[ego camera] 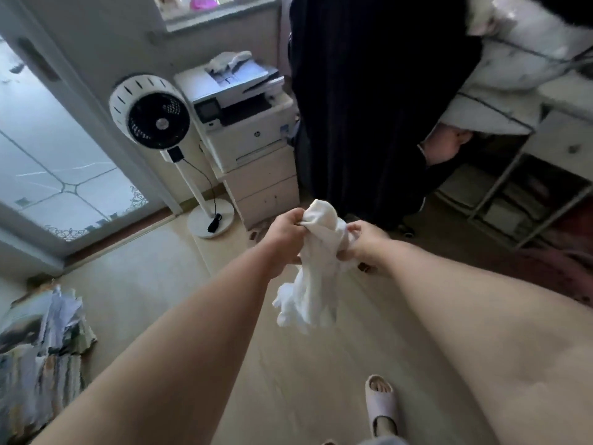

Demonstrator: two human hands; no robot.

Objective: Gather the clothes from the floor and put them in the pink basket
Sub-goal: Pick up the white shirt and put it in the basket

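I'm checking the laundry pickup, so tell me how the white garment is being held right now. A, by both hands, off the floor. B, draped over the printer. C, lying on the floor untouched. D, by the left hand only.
A: the left hand and the right hand both grip the bunched top of the white garment, which hangs above the floor.

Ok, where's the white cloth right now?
In the head view, the white cloth is off the floor at centre frame, gripped by both the left hand and right hand, in front of the printer and fan.
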